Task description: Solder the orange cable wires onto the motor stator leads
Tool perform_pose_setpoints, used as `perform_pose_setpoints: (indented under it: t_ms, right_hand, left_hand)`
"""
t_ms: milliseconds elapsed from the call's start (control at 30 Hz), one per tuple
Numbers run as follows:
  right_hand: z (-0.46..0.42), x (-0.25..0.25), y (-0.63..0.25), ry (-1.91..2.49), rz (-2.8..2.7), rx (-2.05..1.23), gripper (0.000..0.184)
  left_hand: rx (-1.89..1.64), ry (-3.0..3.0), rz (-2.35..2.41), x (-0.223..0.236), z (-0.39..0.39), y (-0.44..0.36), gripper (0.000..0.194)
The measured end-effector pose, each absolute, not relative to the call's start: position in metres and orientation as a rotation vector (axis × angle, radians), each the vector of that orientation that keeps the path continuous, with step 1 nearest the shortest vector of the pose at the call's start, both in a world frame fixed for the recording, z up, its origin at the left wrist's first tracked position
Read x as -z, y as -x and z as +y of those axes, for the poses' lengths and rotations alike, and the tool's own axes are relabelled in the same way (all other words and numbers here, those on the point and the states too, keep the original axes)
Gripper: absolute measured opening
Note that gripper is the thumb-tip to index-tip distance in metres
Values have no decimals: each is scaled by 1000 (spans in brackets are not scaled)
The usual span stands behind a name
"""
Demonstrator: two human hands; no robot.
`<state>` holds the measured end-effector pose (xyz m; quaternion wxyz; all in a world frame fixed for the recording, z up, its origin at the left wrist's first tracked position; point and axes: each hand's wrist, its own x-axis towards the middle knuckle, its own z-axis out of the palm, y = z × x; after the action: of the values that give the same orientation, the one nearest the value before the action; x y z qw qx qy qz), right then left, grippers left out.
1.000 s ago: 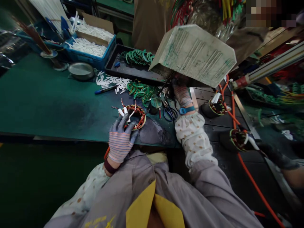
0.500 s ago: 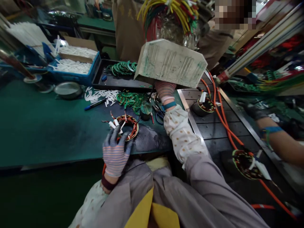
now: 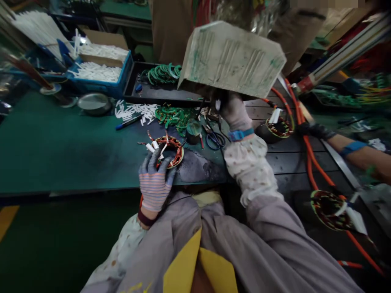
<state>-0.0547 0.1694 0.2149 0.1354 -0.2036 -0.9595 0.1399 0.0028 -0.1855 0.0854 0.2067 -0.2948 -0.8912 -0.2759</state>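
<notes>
In the head view, my left hand (image 3: 154, 179), in a striped glove with grey fingertips, rests on the near left rim of a wound motor stator (image 3: 176, 156). Its fingers curl over the orange-red windings, beside white sleeves on the lead wires. My right hand (image 3: 236, 114) is raised beneath a pale box-like hood (image 3: 233, 59). Motion smears it, and its fingers are dark and partly hidden by the hood's lower edge, so what it holds cannot be made out. Below it lie blue-handled scissors (image 3: 215, 140) and a small round container (image 3: 193, 131).
Green circuit boards (image 3: 174, 116), white tubes (image 3: 134, 110) and a blue pen (image 3: 126, 123) lie behind the stator. A black tray (image 3: 134, 91) and blue bin (image 3: 124, 79) stand farther back. More stators (image 3: 279, 124) sit on the slatted conveyor at right, where another person's gloved hand (image 3: 319, 131) reaches in.
My right hand has moved right and turned under the hood. My left hand stays on the stator. The other person's hand has come toward the orange cables, and the view has shifted slightly.
</notes>
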Motion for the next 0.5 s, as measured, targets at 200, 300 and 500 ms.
perform_pose_setpoints:
  t_ms: [200,300,500]
  right_hand:
    - [126,-155,-48,214,-2549,-1444,56]
    - [117,-128,-85,242,-2604,-1305,48]
    - [105,-119,-119,260,-3182,-180,34]
  left_hand:
    - [632,902,-2671,-112,-173,-5,38]
    - [600,892,-2731,-120,-166,3,33]
    - [567,1334,-2692,-131,-201,24,37]
